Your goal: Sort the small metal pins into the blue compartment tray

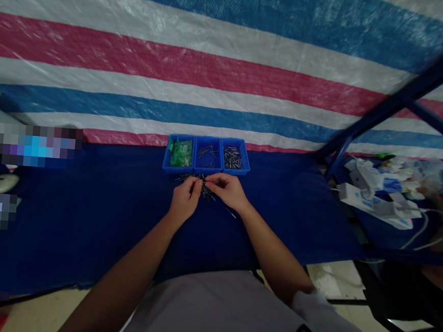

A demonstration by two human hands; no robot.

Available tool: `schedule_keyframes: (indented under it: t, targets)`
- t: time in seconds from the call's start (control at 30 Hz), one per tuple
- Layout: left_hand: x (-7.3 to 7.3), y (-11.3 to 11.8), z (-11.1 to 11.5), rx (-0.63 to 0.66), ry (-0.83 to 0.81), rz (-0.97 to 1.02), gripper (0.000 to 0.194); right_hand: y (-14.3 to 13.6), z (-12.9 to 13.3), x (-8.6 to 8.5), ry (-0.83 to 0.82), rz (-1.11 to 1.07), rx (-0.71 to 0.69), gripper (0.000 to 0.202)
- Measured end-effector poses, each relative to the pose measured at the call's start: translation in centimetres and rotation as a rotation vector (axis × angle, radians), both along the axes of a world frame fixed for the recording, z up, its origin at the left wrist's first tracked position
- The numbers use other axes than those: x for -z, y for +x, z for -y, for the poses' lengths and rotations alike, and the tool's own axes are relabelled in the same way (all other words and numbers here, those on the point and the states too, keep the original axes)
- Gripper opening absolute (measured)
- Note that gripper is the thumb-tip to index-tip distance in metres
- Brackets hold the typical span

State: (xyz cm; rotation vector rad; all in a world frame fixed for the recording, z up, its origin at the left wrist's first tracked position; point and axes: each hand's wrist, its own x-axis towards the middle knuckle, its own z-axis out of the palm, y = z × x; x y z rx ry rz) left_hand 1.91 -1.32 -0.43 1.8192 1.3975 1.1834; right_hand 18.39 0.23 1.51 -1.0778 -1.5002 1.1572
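Beneath the pinched-together hands (203, 187), thin dark pins (208, 193) lie loosely heaped, partly covered.

Three bins (207, 171) in row on table (119, 194), before sheet (229, 69)

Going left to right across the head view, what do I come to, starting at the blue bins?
Left bin with green packets, middle bin with a few thin metal pins, right bin with many metal pins, white power strip.
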Motion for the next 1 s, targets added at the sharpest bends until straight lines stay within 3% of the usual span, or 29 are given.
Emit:
schedule_keyframes:
  t: [0.63, 1.0]
  targets:
    - [-0.04, 0.26, 0.03, 0.000, 0.065, 0.053, 0.015, -0.10, -0.25, 0.37, -0.069, -0.113, 0.020, 0.022]
    - [-0.15, 0.08, 0.03, 0.017, 0.017, 0.027, 0.023, -0.24, -0.17, 0.50, -0.052, -0.077, -0.005, 0.024]
